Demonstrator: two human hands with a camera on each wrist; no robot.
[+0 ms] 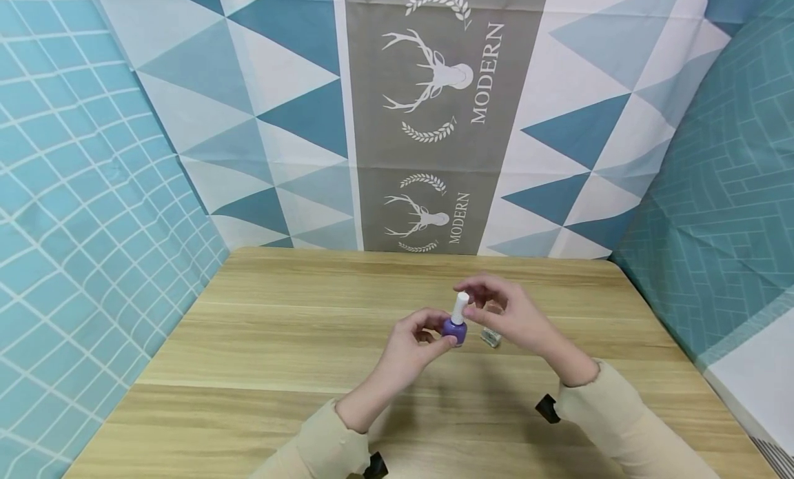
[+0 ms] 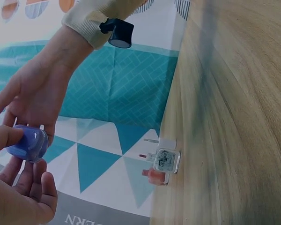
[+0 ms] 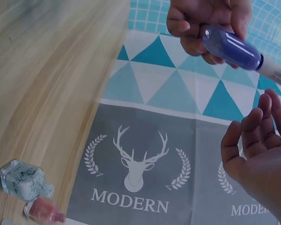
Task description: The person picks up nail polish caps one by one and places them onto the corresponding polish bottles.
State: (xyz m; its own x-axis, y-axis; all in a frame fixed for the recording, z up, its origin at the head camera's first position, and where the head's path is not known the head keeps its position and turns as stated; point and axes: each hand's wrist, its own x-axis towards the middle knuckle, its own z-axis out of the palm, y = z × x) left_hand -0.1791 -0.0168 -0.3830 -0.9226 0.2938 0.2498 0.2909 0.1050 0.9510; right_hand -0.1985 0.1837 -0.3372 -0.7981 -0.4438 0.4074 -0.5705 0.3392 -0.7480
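Between the thumb and fingers of my left hand [image 1: 406,344] is a purple nail polish bottle [image 1: 455,331], held above the table. It tilts slightly, its long white cap [image 1: 460,308] pointing up in the head view. My right hand [image 1: 505,313] hovers beside the cap with loosely bent fingers. In the right wrist view a gap shows between those fingertips and the cap [image 3: 275,71]. Below the right hand stands a clear bottle with dark flecks [image 2: 166,160], partly covered by it in the head view. Next to that is a pink bottle [image 3: 42,209].
The wooden table [image 1: 260,355] backs onto a patterned cloth [image 1: 298,120] with triangles and deer prints. Blue tiled cloth [image 1: 93,189] hangs on the left, teal cloth [image 1: 732,210] on the right. Another pale bottle [image 2: 166,143] is partly visible beside the flecked one.
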